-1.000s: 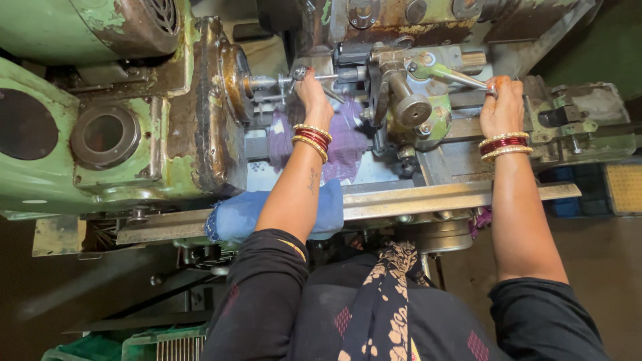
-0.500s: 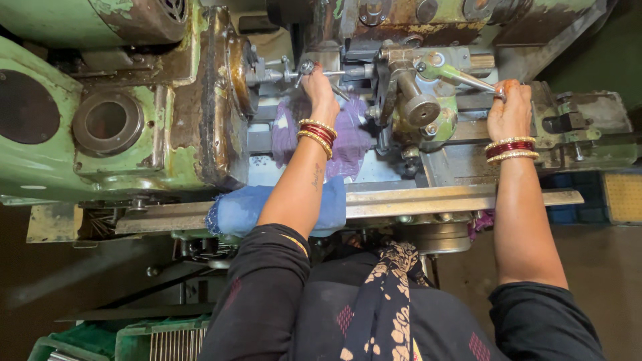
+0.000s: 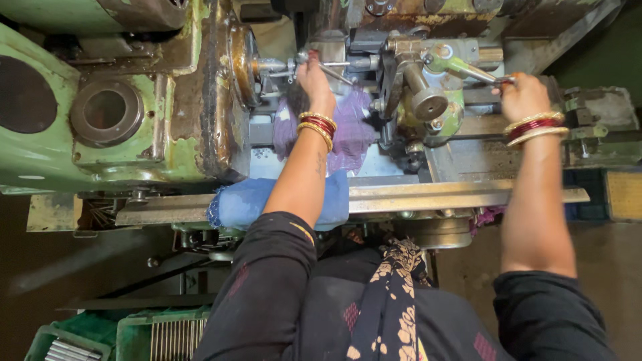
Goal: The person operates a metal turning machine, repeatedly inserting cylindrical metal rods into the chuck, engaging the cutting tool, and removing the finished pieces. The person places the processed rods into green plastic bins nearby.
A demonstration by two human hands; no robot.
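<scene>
While I lean over the green lathe (image 3: 134, 134), my left hand (image 3: 313, 79) sits upper centre of frame, fingers pinched on a thin metal rod (image 3: 332, 70) just right of the chuck (image 3: 242, 63). Rod's long axis runs roughly left-right across the frame, tilted slightly down to the right; its left end points at the chuck, its right end at the tool post (image 3: 414, 73). Exact grip on the rod is partly hidden by my fingers.

My right hand (image 3: 525, 97) is upper right, closed around the end of the green lever handle (image 3: 461, 67). Lever runs diagonally, from its hub at upper centre-right down-right into my fist. Hands are well apart, one on each side of the tool post.

Red and gold bangles on both wrists. Purple cloth (image 3: 348, 134) lies under my left wrist, on the machine bed. Blue cloth (image 3: 247, 200) hangs over the flat steel rail (image 3: 435, 195) at mid-frame, touching my left forearm. Green crate (image 3: 87, 334) with metal pieces, lower left.

Versus one second ago: left hand is in about the same spot at the chuck, still on the rod. Right hand stayed on the lever and the lever sits at a similar angle. Biggest change is the view, which drifted so the machine sits a bit higher and further left in frame.
</scene>
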